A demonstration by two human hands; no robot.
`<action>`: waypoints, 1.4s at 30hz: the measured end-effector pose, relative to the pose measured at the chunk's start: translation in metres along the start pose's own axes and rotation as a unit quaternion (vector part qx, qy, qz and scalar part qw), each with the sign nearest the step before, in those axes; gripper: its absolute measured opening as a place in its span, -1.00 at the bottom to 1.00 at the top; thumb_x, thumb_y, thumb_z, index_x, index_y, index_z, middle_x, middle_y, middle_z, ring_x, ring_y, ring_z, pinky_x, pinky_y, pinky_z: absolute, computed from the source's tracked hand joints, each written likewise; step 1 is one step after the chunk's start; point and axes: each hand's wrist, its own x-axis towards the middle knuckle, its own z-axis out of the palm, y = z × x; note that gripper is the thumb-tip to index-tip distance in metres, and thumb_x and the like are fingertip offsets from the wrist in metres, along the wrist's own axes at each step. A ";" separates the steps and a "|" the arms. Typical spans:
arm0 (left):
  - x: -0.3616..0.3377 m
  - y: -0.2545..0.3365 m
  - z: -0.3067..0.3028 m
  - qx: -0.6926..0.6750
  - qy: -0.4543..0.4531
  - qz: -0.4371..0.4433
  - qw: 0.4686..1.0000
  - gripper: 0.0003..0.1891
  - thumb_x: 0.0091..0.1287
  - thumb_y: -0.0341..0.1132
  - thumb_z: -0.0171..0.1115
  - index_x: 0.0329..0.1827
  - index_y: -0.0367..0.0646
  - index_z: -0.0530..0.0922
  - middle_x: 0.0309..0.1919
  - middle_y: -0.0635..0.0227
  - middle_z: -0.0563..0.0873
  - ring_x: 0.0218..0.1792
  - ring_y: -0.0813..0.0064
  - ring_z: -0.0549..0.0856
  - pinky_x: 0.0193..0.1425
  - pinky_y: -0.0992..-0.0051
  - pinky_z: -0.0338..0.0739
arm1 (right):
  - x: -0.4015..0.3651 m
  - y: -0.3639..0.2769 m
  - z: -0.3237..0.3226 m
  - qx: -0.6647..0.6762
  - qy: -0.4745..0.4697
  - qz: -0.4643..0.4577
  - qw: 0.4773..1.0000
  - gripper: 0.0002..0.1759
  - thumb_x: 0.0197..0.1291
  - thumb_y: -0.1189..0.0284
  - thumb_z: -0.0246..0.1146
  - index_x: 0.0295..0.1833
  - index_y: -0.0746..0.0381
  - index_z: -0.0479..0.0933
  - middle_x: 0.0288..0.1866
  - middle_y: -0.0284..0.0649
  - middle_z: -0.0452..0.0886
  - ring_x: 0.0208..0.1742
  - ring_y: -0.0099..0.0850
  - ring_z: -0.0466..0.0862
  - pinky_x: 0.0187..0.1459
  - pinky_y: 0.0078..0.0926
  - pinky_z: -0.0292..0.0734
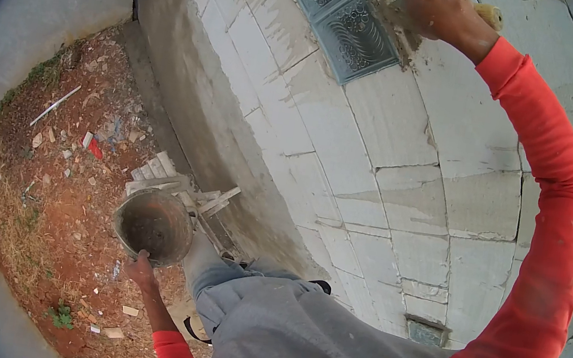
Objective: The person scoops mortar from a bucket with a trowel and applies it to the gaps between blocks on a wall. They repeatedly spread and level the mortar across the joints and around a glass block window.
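Note:
My left hand (139,270) grips the rim of a round, mortar-stained bucket (155,225) held low over the ground beside my leg. My right hand (438,7) is raised to the wall, closed on a tool with a yellowish handle (490,15); its blade is mostly hidden against grey mortar at the edge of two patterned glass blocks (343,21). The glass blocks sit in a white block wall (407,167). My sleeves are red and my trousers grey.
Red dirt ground (51,218) lies to the left, littered with rubble, a white pipe (54,105) and stacked white block pieces (168,180) by the wall's grey base. A second glass block (426,332) sits low in the wall.

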 end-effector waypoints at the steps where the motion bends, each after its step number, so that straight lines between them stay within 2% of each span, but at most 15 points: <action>1: -0.004 -0.003 -0.001 0.006 0.006 0.005 1.000 -0.65 0.14 -0.48 0.36 -0.02 -0.52 0.76 -0.22 0.24 0.84 -0.27 0.39 0.73 -0.08 0.35 0.63 | 0.003 0.002 0.003 0.021 -0.003 0.007 1.000 -0.86 0.29 0.35 0.28 -0.28 0.13 0.68 -0.27 -0.18 0.68 -0.06 -0.22 0.65 0.06 -0.15 0.44; 4: -0.010 -0.003 -0.005 0.055 0.022 -0.018 0.998 -0.63 0.14 -0.47 0.36 -0.01 -0.53 0.75 -0.21 0.21 0.84 -0.27 0.36 0.74 -0.07 0.33 0.65 | 0.008 -0.005 0.013 -0.081 0.073 -0.021 0.994 -0.86 0.27 0.32 0.29 -0.29 0.13 0.67 -0.31 -0.18 0.64 -0.13 -0.21 0.63 0.05 -0.17 0.43; 7: -0.019 -0.010 -0.017 0.025 0.028 -0.042 0.998 -0.62 0.12 -0.47 0.36 -0.02 -0.55 0.75 -0.21 0.18 0.84 -0.27 0.31 0.76 -0.07 0.31 0.65 | -0.013 -0.019 -0.009 -0.041 0.006 -0.021 0.999 -0.84 0.22 0.35 0.30 -0.26 0.18 0.71 -0.37 -0.16 0.68 -0.23 -0.17 0.69 -0.06 -0.13 0.53; 11: -0.020 -0.015 -0.021 -0.055 0.042 -0.031 0.997 -0.60 0.09 -0.45 0.37 -0.03 -0.57 0.74 -0.22 0.13 0.84 -0.27 0.23 0.77 -0.07 0.25 0.66 | -0.065 -0.052 -0.052 -0.010 -0.099 0.049 0.994 -0.86 0.05 0.47 0.50 -0.23 0.15 0.76 -0.26 -0.15 0.82 -0.16 -0.23 0.85 -0.06 -0.30 0.68; 13: -0.018 -0.013 -0.027 -0.010 0.054 -0.054 0.997 -0.58 0.09 -0.42 0.38 -0.02 -0.58 0.74 -0.22 0.12 0.84 -0.27 0.20 0.77 -0.07 0.23 0.66 | -0.095 -0.058 -0.062 0.030 -0.098 0.050 0.993 -0.86 0.03 0.47 0.51 -0.24 0.17 0.77 -0.23 -0.14 0.83 -0.13 -0.22 0.85 -0.03 -0.29 0.68; 16: -0.006 -0.008 -0.026 0.096 0.082 -0.064 0.990 -0.56 0.08 -0.38 0.38 -0.02 -0.58 0.74 -0.22 0.10 0.85 -0.27 0.18 0.78 -0.07 0.21 0.67 | -0.094 -0.068 -0.091 0.074 -0.223 0.119 0.965 -0.86 0.04 0.47 0.49 -0.25 0.22 0.78 -0.22 -0.07 0.83 -0.10 -0.15 0.84 -0.01 -0.25 0.69; 19: 0.012 -0.006 -0.028 0.149 0.069 -0.025 0.986 -0.55 0.08 -0.37 0.37 -0.03 -0.59 0.74 -0.22 0.08 0.86 -0.27 0.18 0.78 -0.06 0.19 0.67 | -0.084 -0.089 -0.070 0.240 -0.280 0.241 0.898 -0.75 0.22 0.32 0.49 -0.25 0.33 0.75 -0.23 0.07 0.79 -0.04 -0.05 0.83 0.09 -0.09 0.69; 24: 0.030 0.015 -0.026 0.108 0.027 0.016 0.994 -0.58 0.10 -0.37 0.34 -0.05 -0.58 0.73 -0.21 0.08 0.86 -0.26 0.23 0.78 -0.03 0.21 0.67 | -0.045 -0.110 0.002 0.617 -0.288 0.345 0.646 -0.55 0.45 0.23 0.38 -0.42 0.35 0.59 -0.52 -0.07 0.65 -0.55 -0.30 0.69 -0.49 -0.22 0.60; 27: 0.026 0.031 -0.026 0.088 0.028 0.045 0.995 -0.60 0.13 -0.40 0.33 -0.02 -0.55 0.73 -0.20 0.12 0.84 -0.25 0.27 0.77 -0.03 0.26 0.66 | -0.032 -0.095 0.034 0.675 -0.123 0.434 0.584 -0.52 0.49 0.24 0.34 -0.46 0.33 0.53 -0.61 -0.18 0.56 -0.70 -0.40 0.56 -0.65 -0.30 0.45; 30: -0.027 0.084 -0.016 0.009 0.017 0.082 0.996 -0.61 0.16 -0.43 0.32 0.02 -0.53 0.72 -0.18 0.16 0.83 -0.25 0.30 0.76 -0.04 0.28 0.65 | -0.021 -0.104 0.022 0.674 0.073 0.502 0.537 -0.52 0.48 0.25 0.35 -0.46 0.33 0.53 -0.61 -0.17 0.56 -0.68 -0.40 0.57 -0.62 -0.28 0.49; 33: -0.016 0.073 -0.016 -0.005 0.030 0.076 0.997 -0.61 0.15 -0.47 0.33 0.04 -0.54 0.71 -0.18 0.17 0.82 -0.26 0.31 0.74 -0.06 0.28 0.65 | -0.004 -0.121 0.024 0.718 -0.049 0.470 0.511 -0.60 0.44 0.30 0.32 -0.28 0.49 0.63 -0.48 -0.12 0.67 -0.60 -0.35 0.65 -0.49 -0.22 0.58; 36: -0.007 0.052 -0.034 0.004 0.042 0.025 0.999 -0.60 0.12 -0.48 0.33 0.02 -0.56 0.71 -0.18 0.15 0.82 -0.27 0.30 0.74 -0.08 0.27 0.64 | -0.003 -0.157 0.071 0.722 -0.097 0.466 0.502 -0.58 0.47 0.26 0.33 -0.23 0.48 0.64 -0.48 -0.13 0.68 -0.60 -0.34 0.66 -0.50 -0.22 0.56; 38: -0.025 0.060 -0.040 0.032 0.073 -0.017 0.997 -0.60 0.11 -0.48 0.32 0.01 -0.57 0.71 -0.19 0.14 0.82 -0.28 0.29 0.75 -0.09 0.26 0.65 | -0.019 -0.167 0.061 0.691 -0.009 0.533 0.488 -0.53 0.48 0.21 0.35 -0.39 0.40 0.62 -0.57 -0.19 0.63 -0.62 -0.37 0.61 -0.53 -0.24 0.50; 41: -0.027 0.038 -0.054 -0.051 0.065 0.010 0.996 -0.60 0.08 -0.44 0.33 -0.04 -0.59 0.71 -0.21 0.13 0.82 -0.29 0.26 0.75 -0.10 0.24 0.65 | -0.034 -0.182 0.064 0.595 0.191 0.604 0.494 -0.43 0.48 0.21 0.36 -0.59 0.31 0.55 -0.68 -0.29 0.51 -0.64 -0.44 0.54 -0.53 -0.25 0.44; 42: -0.018 0.021 -0.060 0.005 0.091 -0.008 0.996 -0.60 0.07 -0.44 0.33 -0.05 -0.59 0.70 -0.22 0.12 0.81 -0.30 0.25 0.74 -0.10 0.24 0.66 | -0.027 -0.178 0.061 0.634 0.165 0.584 0.479 -0.45 0.48 0.21 0.36 -0.57 0.31 0.55 -0.66 -0.29 0.52 -0.63 -0.44 0.55 -0.53 -0.25 0.45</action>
